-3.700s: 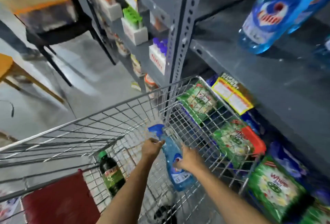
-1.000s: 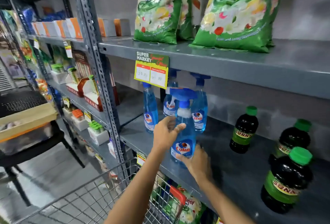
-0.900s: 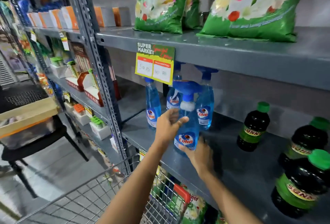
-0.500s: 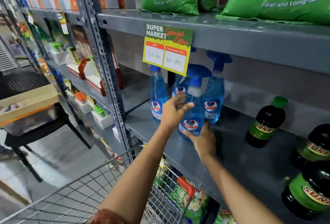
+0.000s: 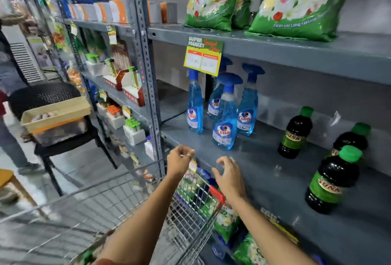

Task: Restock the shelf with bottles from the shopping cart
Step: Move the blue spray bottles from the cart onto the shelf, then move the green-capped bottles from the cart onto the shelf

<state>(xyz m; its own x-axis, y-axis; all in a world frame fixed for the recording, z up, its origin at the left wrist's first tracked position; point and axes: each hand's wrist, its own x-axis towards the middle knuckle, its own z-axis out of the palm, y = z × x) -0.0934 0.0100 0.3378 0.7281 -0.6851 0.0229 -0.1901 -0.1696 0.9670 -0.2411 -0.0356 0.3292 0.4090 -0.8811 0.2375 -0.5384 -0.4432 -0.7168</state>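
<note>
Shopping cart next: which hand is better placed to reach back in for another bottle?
Left, probably. The left hand hangs empty above the shopping cart basket; the right hand, also empty, is over the shelf edge beyond its rim.

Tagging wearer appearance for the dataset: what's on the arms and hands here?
Both forearms are bare, no sleeves or gloves in view. The left hand has a thin ring on one finger; the right hand also shows a ring. No watch or bracelet is visible.
</note>
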